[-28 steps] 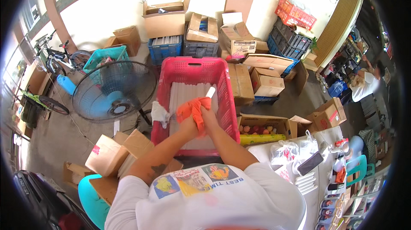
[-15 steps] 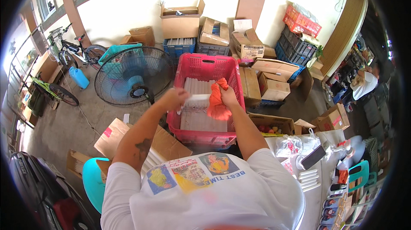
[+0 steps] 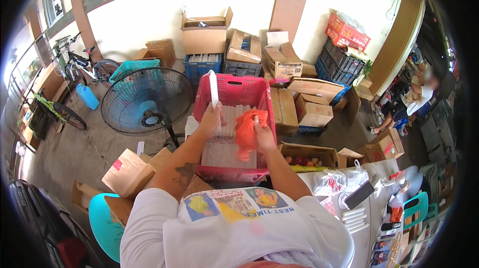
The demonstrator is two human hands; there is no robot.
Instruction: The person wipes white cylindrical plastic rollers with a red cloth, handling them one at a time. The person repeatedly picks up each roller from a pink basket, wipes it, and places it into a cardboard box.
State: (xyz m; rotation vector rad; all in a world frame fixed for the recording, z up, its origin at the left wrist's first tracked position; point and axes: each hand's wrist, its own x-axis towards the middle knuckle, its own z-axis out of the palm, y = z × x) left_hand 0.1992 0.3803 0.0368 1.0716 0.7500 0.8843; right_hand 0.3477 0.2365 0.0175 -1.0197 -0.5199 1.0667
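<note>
My left hand is closed round the lower end of a white candle, which stands nearly upright above the red plastic crate. An orange cloth is bunched in my right hand, its folds hanging over the crate. Cloth and candle are apart. Inside the crate, rows of white candles lie side by side, partly covered by my hands and the cloth.
A large black fan stands left of the crate. Cardboard boxes are stacked beyond and to the right. At my right, a table bears several white candles, a phone and plastic bags. Another person sits far right.
My left hand has swung the candle from level, with its end at the cloth, to upright and clear of it. My right hand has come slightly nearer to me, still holding the cloth.
</note>
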